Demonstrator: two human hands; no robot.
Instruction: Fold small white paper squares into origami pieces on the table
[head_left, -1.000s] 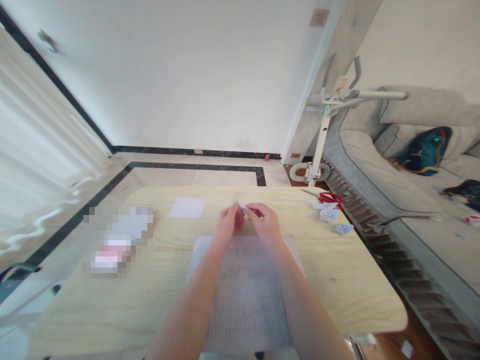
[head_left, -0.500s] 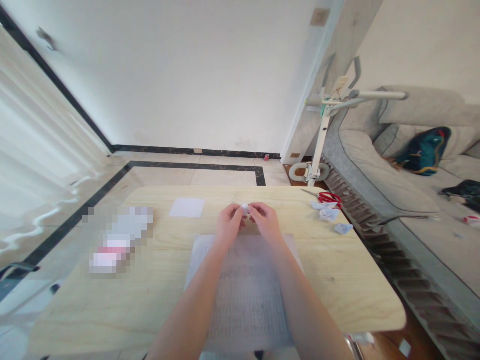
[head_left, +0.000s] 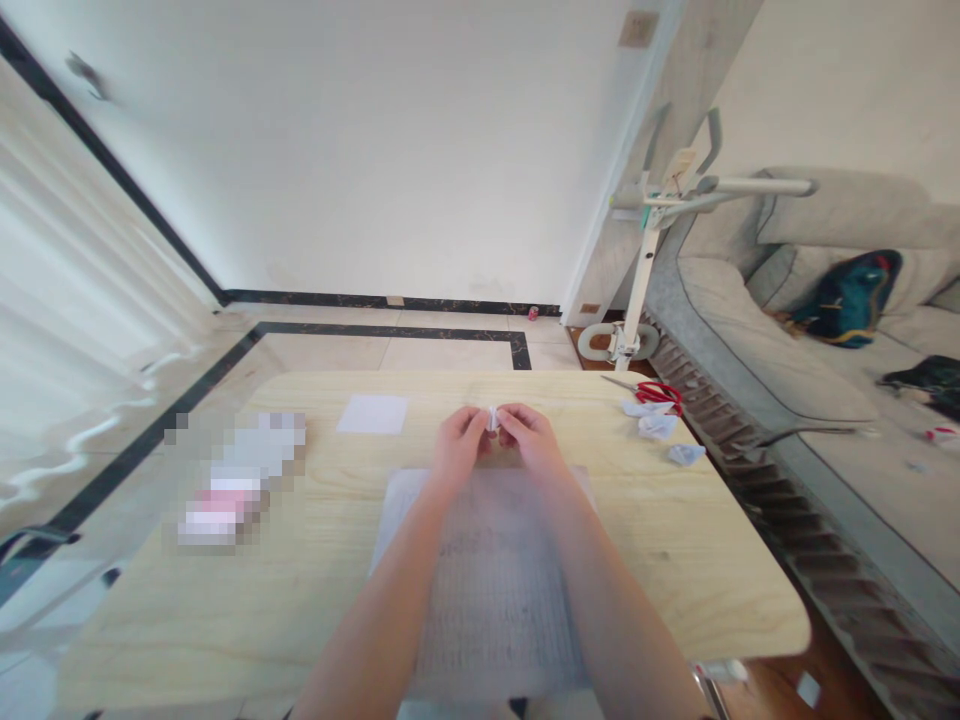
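Between the fingertips of both hands is a small piece of folded white paper [head_left: 493, 419], mostly hidden by the fingers. My left hand [head_left: 460, 442] pinches its left side, and my right hand [head_left: 528, 437] pinches its right side. Both hands are above the far middle of the wooden table [head_left: 315, 600]. Beneath my wrists and forearms lies a greyish sheet [head_left: 499, 580] with rows of faint marks, too blurred to read. A flat white sheet of paper [head_left: 373, 414] rests to the left of my left hand.
Red-handled scissors [head_left: 660, 396] lie at the table's far right, beside crumpled or folded white papers [head_left: 657, 426] and another folded paper piece [head_left: 685, 455]. A pixelated item [head_left: 240, 480] is on the left side. Beyond the right edge stands a grey sofa [head_left: 727, 300].
The fingers have shifted slightly on the paper piece, which now looks narrower and more upright between them. Everything else stays in place, apart from a slight camera shift.
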